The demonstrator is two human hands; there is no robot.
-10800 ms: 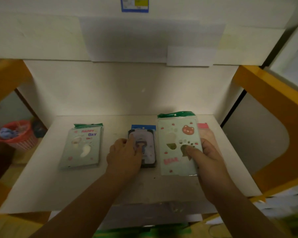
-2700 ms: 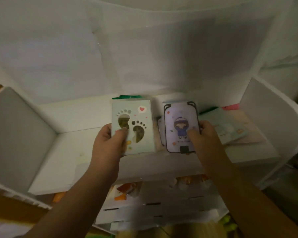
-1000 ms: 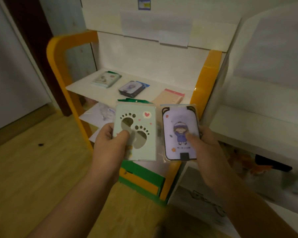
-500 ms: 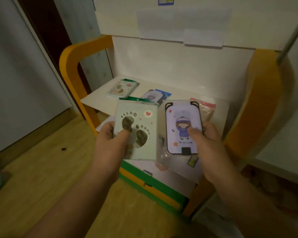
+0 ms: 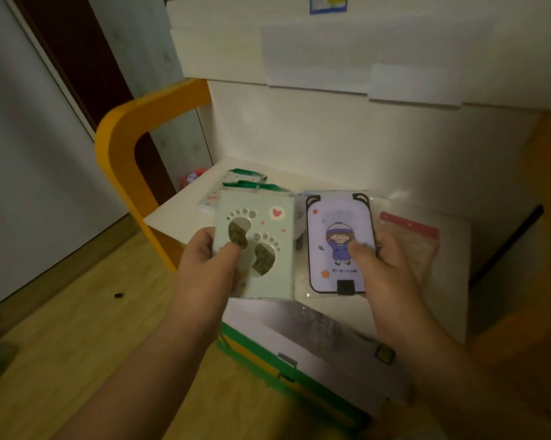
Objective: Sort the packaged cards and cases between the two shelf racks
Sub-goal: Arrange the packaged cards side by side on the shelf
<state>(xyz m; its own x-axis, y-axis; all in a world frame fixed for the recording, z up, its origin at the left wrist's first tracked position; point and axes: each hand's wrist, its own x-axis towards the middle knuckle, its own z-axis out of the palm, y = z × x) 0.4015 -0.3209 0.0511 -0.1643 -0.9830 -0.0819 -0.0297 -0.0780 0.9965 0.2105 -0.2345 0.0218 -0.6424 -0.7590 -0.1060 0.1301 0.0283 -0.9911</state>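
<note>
The left hand point(image 5: 209, 268) grips a pale green footprint card point(image 5: 256, 246) in clear packaging, thumb pressed on its face and fingers curled behind its left edge. The right hand point(image 5: 383, 268) grips a lilac case point(image 5: 339, 241) printed with a cartoon girl, also in a clear sleeve, thumb on the face and fingers wrapped round its right edge. Both items are held upright side by side, just apart, in front of and slightly above the white shelf point(image 5: 178, 214) of the yellow-framed rack point(image 5: 125, 138).

On that shelf, far and left behind the held card, lies at least one green-topped packaged card point(image 5: 245, 179); its count cannot be fixed, as the held card covers part of it. A dark item point(image 5: 299, 241), mostly hidden, shows in the gap between the two held pieces. To the right lies a clear pouch with a red strip point(image 5: 409, 231), flat on the shelf.

Assessment: the sort is partly done. Some items already rest on this rack, and the two in hand are not yet placed. The second rack is out of view, so what is left there cannot be judged. The likely next step is to lay the card with the green-topped one on the left and the case towards the middle. A green and yellow box point(image 5: 286, 366) sits on the floor below the shelf.
</note>
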